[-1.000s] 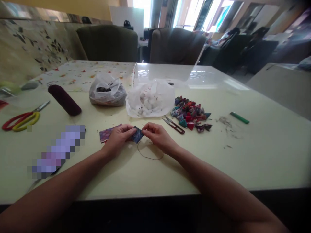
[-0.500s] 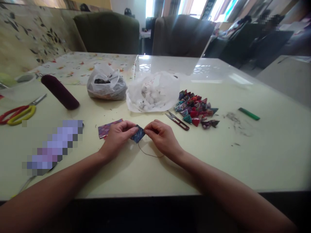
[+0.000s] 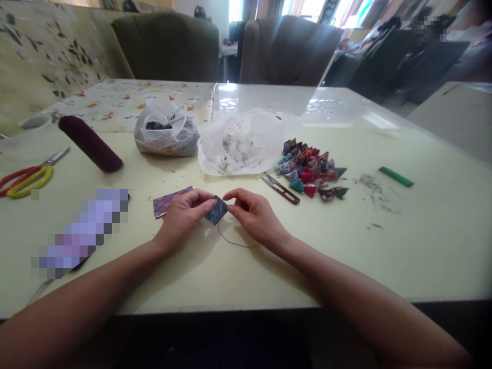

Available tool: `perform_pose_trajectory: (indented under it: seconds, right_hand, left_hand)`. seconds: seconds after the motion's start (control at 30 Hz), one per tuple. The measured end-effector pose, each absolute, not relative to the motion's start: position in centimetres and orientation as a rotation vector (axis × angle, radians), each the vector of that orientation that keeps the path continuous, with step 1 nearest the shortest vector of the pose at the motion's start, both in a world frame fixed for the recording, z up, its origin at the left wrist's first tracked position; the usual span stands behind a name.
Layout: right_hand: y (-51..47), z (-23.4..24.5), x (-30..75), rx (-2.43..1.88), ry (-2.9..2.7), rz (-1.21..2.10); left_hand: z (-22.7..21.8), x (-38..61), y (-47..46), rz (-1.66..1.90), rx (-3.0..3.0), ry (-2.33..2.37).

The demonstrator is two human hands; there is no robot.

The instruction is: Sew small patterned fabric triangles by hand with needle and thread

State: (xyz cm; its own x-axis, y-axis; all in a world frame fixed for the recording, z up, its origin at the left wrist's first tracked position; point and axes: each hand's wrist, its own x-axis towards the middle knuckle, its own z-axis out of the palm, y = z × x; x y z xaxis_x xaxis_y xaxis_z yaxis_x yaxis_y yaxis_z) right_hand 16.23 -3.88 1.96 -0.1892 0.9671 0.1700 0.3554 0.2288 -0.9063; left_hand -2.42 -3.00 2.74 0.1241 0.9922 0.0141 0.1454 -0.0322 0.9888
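Observation:
My left hand (image 3: 186, 212) pinches a small folded piece of dark blue patterned fabric (image 3: 216, 211) between thumb and fingers, just above the table. At the fabric's right corner is my right hand (image 3: 255, 215), thumb and forefinger curled close together. Whatever is between those two fingertips is too small to make out. A thin dark thread (image 3: 234, 243) loops from the fabric's lower edge to beneath my right hand. Partly behind my left hand lies a purple diamond-patterned fabric piece (image 3: 163, 204) with a red edge.
Thread snips (image 3: 282, 189) lie beside a pile of small stuffed fabric pieces (image 3: 309, 166). Behind are a plastic bag with white stuffing (image 3: 240, 146) and another bag (image 3: 167, 136). Scissors (image 3: 31, 179), a maroon roll (image 3: 90, 143), a blurred-out object (image 3: 84, 230) and a green strip (image 3: 395, 176) flank them.
My right forefinger has lifted slightly from the fabric's corner, and its thumb stays near it. The left hand still pinches the fabric. The whole view has shifted slightly.

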Motion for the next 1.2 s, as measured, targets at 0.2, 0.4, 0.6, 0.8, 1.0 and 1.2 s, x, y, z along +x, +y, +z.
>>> perform_pose_trajectory:
  seconds: [0.2,0.4,0.6,0.8,1.0,1.2]
  right_hand:
    - [-3.69,1.52,16.24,-1.176,-1.694,1.013]
    - [-3.73,1.44,16.20,-1.155,-1.694,0.984]
    - [-3.99,1.74,16.01,-1.145,-1.687,0.964]
    - [-4.19,1.81,15.90,-1.160,-1.667,0.966]
    - [-4.25,1.80,15.85,-1.163,-1.650,0.975]
    - [-4.04,1.68,15.91,-1.130,-1.626,1.038]
  left_hand:
    - [2.91,-2.35,-3.02,1.056,1.438,1.228]
    - [2.74,-2.30,-3.07,1.073,1.444,1.225]
    - [2.48,-2.34,-3.03,1.095,1.463,1.224]
    - [2.51,-2.30,-3.05,1.082,1.452,1.223]
    - [2.38,-2.29,-3.07,1.082,1.397,1.173]
    - [2.04,-2.06,-2.94,1.061,1.116,1.096]
